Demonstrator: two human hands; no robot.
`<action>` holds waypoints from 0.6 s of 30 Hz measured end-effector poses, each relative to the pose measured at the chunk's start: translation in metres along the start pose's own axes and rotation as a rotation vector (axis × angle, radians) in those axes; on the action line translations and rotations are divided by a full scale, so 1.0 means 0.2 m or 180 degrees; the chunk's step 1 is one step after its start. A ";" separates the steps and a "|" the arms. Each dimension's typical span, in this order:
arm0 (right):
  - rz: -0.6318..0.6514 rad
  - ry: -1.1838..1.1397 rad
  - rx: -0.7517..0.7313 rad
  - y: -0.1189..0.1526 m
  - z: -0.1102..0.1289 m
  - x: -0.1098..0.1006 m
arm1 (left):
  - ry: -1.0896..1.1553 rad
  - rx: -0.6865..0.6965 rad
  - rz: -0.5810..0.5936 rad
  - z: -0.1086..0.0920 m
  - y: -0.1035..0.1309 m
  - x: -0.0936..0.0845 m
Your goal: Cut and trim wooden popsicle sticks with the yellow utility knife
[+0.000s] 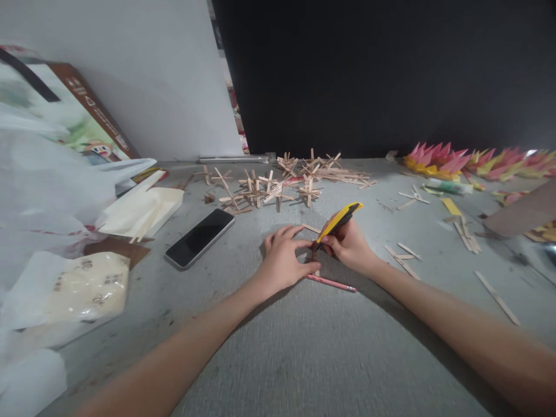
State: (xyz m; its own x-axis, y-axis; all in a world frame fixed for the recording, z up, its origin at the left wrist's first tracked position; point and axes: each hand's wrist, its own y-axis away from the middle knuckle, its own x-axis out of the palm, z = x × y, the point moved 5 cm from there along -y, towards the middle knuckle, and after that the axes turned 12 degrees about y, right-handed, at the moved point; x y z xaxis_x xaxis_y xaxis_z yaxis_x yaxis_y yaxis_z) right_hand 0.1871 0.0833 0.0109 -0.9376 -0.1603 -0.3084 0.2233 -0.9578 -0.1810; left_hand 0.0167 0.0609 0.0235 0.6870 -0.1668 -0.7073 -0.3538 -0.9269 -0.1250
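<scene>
In the head view my right hand (347, 246) is closed around a yellow and black utility knife (341, 220), tilted with its lower end down at a small wooden craft stick (317, 271). My left hand (284, 258) holds that stick on the table, thumb and index finger at its two ends; its other fingers stretch forward. The blade's tip is too small to make out. Another craft stick (311, 229) lies just beyond the fingers. A pink pencil (332, 282) with an eraser rests on the near side, close to my left thumb.
Star-shaped craft-stick pieces (280, 188) stand at the back. A phone (200, 237) lies left, near a paper food box (167, 202) and a plastic-wrapped packet (93, 286). Loose sticks (497, 298), a glue stick (449, 186) and pink-yellow paper flowers (438, 162) are on the right.
</scene>
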 end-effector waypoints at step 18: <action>0.0085 0.0321 -0.0001 0.01 0.01 0.00 | -0.0013 0.0021 0.0003 0.00 0.00 0.00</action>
State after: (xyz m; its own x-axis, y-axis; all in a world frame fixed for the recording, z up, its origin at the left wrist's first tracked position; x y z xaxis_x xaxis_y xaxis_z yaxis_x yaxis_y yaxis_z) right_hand 0.1868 0.0815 0.0119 -0.8997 -0.1609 -0.4057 0.2479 -0.9535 -0.1717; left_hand 0.0167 0.0608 0.0233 0.6840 -0.1664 -0.7103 -0.3586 -0.9245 -0.1288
